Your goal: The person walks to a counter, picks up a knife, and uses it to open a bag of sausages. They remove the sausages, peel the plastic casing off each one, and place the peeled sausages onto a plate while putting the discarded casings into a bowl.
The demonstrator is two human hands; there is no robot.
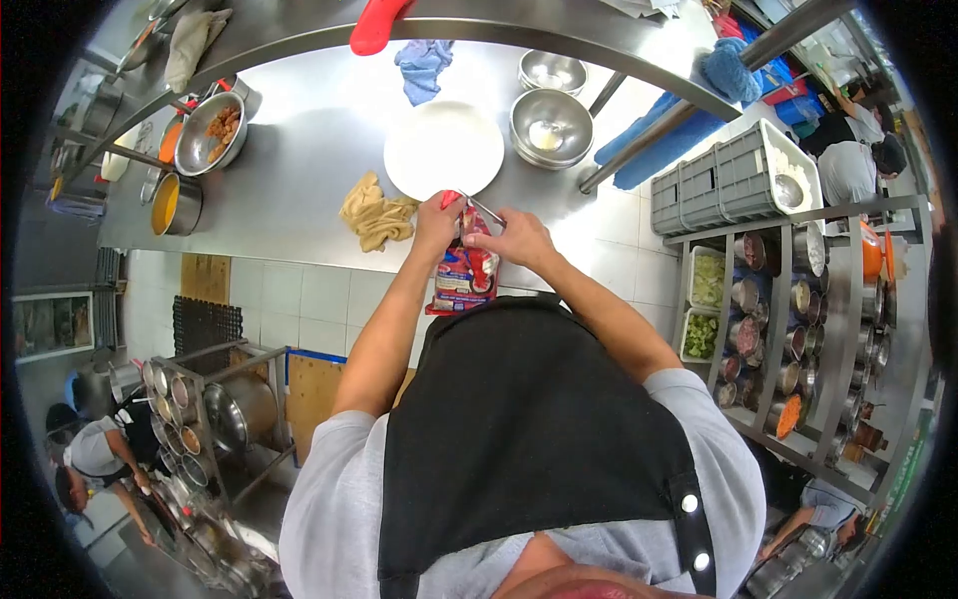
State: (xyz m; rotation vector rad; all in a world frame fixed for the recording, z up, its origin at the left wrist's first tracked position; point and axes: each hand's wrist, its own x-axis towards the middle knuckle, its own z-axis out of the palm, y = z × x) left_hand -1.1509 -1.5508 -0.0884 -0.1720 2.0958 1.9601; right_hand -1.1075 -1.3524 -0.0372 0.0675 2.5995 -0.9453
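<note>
A red and blue printed plastic bag [465, 276] hangs between my hands, at the table's front edge. My left hand [436, 226] is closed on the bag's upper part, where a red piece sticks out by the fingers. My right hand [519, 241] is closed around a slim shiny metal tool [486, 209] that points up and left across the bag's top; its exact kind is hard to make out. Just beyond both hands lies a large white plate [444, 150]. Left of it is a crumpled tan cloth [377, 213].
Steel bowls [552, 128] stand right of the plate, and a blue cloth [424, 70] lies behind it. At left are a bowl of brown food [212, 134] and a pot of orange liquid [177, 205]. A steel shelf rail [559, 40] crosses above. Other people work at both sides.
</note>
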